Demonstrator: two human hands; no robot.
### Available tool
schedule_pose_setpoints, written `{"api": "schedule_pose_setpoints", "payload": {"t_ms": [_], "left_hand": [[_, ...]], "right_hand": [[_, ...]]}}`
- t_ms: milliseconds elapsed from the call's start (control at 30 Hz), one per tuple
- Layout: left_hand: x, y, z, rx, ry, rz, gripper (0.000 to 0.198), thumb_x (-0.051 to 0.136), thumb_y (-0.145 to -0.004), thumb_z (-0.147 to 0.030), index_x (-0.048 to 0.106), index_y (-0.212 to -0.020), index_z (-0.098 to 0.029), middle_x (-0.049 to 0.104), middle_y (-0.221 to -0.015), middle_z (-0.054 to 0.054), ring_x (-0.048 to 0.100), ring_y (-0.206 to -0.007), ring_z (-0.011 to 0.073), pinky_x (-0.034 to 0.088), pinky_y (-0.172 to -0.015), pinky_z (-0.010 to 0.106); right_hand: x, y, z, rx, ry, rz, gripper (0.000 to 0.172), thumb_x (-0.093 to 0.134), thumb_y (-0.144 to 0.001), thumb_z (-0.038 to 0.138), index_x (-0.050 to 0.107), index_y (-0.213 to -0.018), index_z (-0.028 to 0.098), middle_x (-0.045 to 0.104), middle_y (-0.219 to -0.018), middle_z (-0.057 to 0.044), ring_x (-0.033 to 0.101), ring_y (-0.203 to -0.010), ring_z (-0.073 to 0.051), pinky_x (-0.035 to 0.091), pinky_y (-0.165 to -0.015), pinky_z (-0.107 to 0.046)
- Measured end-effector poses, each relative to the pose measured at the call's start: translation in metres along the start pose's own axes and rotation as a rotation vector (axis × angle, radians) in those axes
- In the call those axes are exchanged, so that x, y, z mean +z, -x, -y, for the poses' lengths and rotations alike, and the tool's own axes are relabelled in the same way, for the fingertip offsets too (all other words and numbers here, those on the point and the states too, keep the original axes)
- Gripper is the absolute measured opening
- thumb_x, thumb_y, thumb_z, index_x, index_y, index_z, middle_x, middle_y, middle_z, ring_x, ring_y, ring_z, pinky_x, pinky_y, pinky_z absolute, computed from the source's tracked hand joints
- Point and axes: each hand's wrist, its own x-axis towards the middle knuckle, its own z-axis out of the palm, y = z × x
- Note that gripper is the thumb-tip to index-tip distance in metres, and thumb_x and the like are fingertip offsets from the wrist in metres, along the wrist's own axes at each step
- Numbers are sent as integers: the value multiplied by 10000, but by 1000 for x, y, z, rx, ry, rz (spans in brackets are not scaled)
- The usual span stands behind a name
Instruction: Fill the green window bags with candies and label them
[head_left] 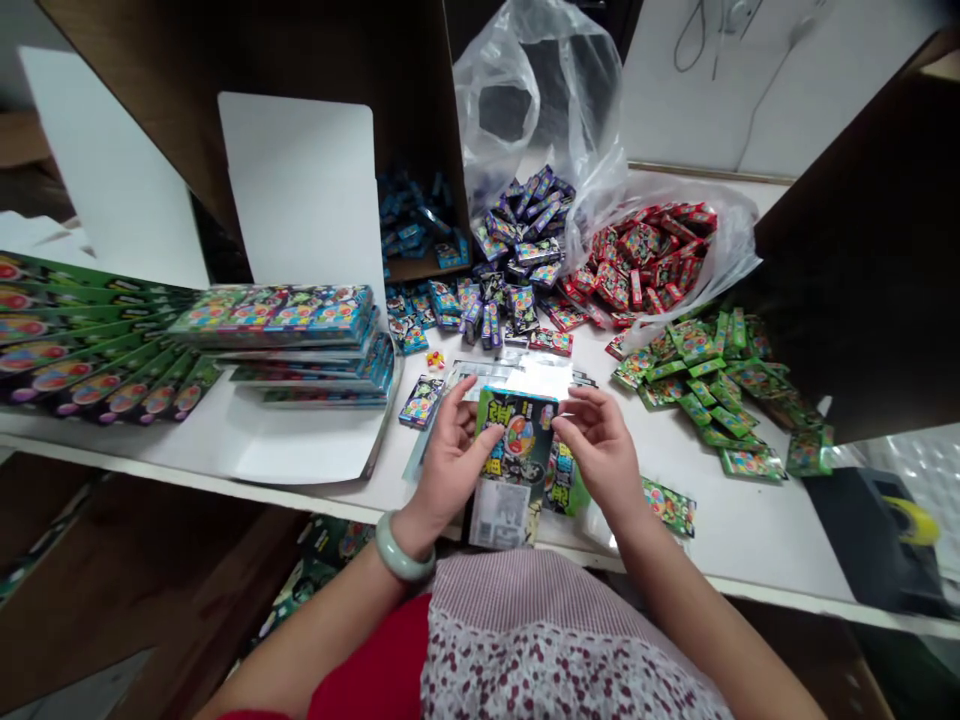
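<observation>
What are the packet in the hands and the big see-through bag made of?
The packet looks like glossy printed plastic film or coated paper; the shine can't settle which. The bag looks like thin plastic: clear, wrinkled and shiny.

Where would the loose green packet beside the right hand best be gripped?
Likely by its long edges, from above, with the right hand: the green packet lies flat and thin on the white shelf, apart from the others, leaving finger room.

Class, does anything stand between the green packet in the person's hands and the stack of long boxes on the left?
Yes: the left hand on the green packet, then a small printed packet lying on the table before the stack of long boxes.
</observation>
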Motion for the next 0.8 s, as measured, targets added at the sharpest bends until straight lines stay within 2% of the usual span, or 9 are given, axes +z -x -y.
{"api": "schedule_pose_setpoints", "payload": {"t_ms": [67, 167, 300, 367, 433, 533, 633, 700, 800], "left_hand": [[-1, 5, 5, -29, 39, 37, 577, 601, -862, -275, 353, -1382, -259, 628, -1207, 81, 636, -1081, 209, 555, -912, 385], [-8, 8, 10, -47, 17, 95, 496, 619, -846, -283, 455, -1312, -242, 665, -1126, 68, 657, -1016, 203, 567, -863, 367], [-18, 0, 6, 41, -126, 11, 179, 602, -870, -316, 635, -996, -194, 685, -1005, 53, 643, -972, 188, 530, -891, 347], [-20, -7, 2, 81, -136, -29, 152, 604, -876, -324, 647, -863, -179, 697, -968, 53, 644, -970, 190, 511, -920, 351], [-21, -12, -1, 52, -77, -52, 143, 630, -865, -318, 642, -922, -188, 711, -945, 43, 662, -930, 185, 525, -889, 341], [-24, -15, 0, -20, -45, -85, 285, 669, -838, -313, 614, -1098, -212, 719, -951, 30, 676, -905, 185, 539, -851, 327], [-25, -15, -1, 36, -108, -55, 155, 674, -826, -316, 678, -931, -203, 710, -929, 27, 662, -907, 189, 529, -859, 315], [-24, -15, -5, 83, -105, -29, 105, 683, -812, -304, 677, -822, -199, 694, -883, 20, 647, -879, 181, 526, -828, 299], [-19, -19, -13, 35, -61, 1, 107, 716, -769, -274, 666, -807, -187, 669, -835, 17, 622, -813, 162, 511, -746, 269]], "right_hand": [[-1, 5, -6, -2, 59, 15, 290, 634, -821, 316, 553, -1097, 282, 631, -929, -27, 640, -819, -164, 558, -700, -301], [-7, 10, -10, -36, 193, 116, 219, 572, -876, 316, 613, -1086, 272, 626, -934, -30, 622, -756, -153, 537, -659, -294], [-9, 6, -3, -141, 284, 226, 138, 541, -902, 296, 659, -957, 250, 638, -943, -46, 620, -863, -176, 523, -688, -295], [-4, 0, 2, -149, 261, 216, 98, 565, -880, 287, 643, -859, 232, 635, -913, -46, 611, -872, -175, 519, -674, -287], [2, -5, 6, -82, 176, 179, 70, 601, -840, 297, 609, -863, 232, 627, -876, -31, 609, -806, -157, 515, -628, -274], [7, -10, 7, 3, 70, 171, 220, 631, -803, 310, 584, -1011, 256, 621, -878, -15, 606, -773, -144, 504, -571, -257], [5, -11, 12, -58, 114, 227, 115, 647, -803, 317, 621, -883, 239, 612, -901, -23, 598, -819, -145, 492, -567, -250], [2, -11, 18, -94, 153, 269, 128, 668, -792, 326, 604, -767, 218, 606, -884, -21, 591, -805, -141, 484, -574, -252], [-1, -16, 26, 20, 162, 313, 149, 689, -764, 320, 590, -765, 208, 610, -811, 1, 570, -660, -113, 460, -541, -256]]}}
